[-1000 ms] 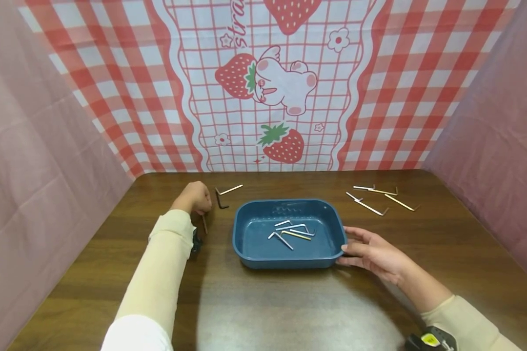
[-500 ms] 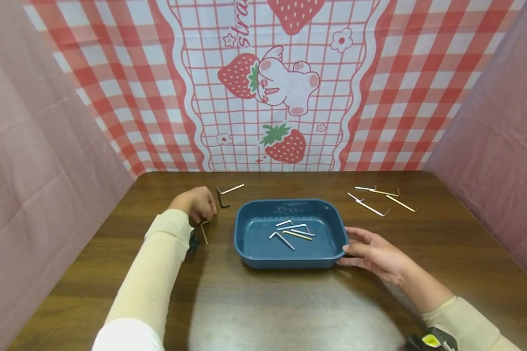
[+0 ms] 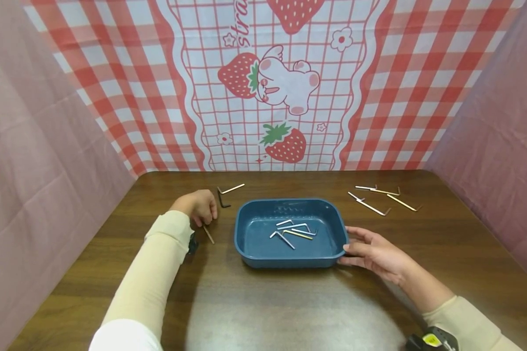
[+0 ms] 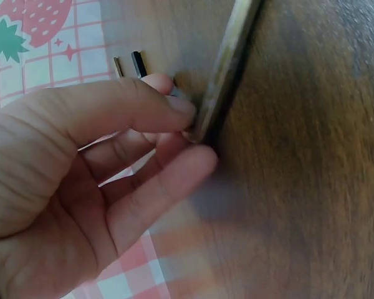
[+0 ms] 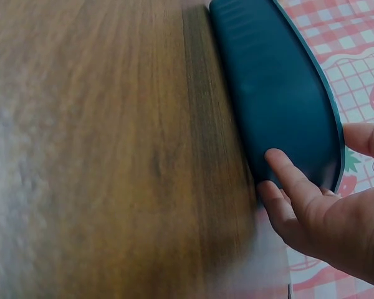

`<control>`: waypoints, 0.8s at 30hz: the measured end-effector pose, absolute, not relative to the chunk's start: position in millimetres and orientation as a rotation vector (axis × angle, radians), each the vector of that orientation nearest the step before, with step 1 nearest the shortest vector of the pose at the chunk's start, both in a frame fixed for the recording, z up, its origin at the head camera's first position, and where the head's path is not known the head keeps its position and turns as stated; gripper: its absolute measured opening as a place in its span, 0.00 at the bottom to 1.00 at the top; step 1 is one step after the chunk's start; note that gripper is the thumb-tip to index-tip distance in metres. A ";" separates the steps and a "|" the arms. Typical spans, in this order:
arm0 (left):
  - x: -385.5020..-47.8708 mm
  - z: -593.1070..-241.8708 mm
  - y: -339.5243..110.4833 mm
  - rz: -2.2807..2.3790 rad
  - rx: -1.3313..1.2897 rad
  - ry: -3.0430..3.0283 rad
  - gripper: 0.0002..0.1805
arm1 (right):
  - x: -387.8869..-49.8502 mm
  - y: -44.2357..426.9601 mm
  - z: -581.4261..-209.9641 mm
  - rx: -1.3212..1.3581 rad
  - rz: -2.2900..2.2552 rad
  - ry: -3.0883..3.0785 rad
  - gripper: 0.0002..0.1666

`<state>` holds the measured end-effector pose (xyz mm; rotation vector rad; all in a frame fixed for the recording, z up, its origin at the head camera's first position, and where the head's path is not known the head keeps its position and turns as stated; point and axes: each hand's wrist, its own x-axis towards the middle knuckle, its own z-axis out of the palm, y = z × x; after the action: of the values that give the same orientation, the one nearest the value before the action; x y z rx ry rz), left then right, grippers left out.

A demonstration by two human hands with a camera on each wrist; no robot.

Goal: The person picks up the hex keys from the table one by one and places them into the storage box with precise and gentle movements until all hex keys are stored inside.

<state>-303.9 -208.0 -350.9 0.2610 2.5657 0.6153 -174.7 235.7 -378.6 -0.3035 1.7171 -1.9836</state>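
Note:
Near the table's left side, my left hand pinches a hex key between thumb and fingertips. In the left wrist view the key's long brassy shaft points away from the fingertips; its bent end is hidden by them. My right hand holds the right end of a blue tray, thumb at the rim. Fingers lie against the tray's outer wall in the right wrist view. Inside the tray are several hex keys, silver ones and a gold one.
A black hex key and a pale gold one lie beyond my left hand. Several more hex keys, one silver and one gold among them, lie at the back right. A checked cloth hangs behind the table.
My left hand has shifted slightly right and nearer. The hex key under it has come further into sight and swung its near end to the right. My right hand and the tray stay put.

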 end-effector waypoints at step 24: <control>-306.4 -319.1 -205.8 0.504 0.586 2.748 0.07 | -175.3 236.8 -379.8 -0.326 -1.984 1.711 0.45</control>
<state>-306.4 -205.8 -319.1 0.5863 2.7475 0.5038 -175.3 236.8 -379.8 -0.3259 1.7112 -1.9841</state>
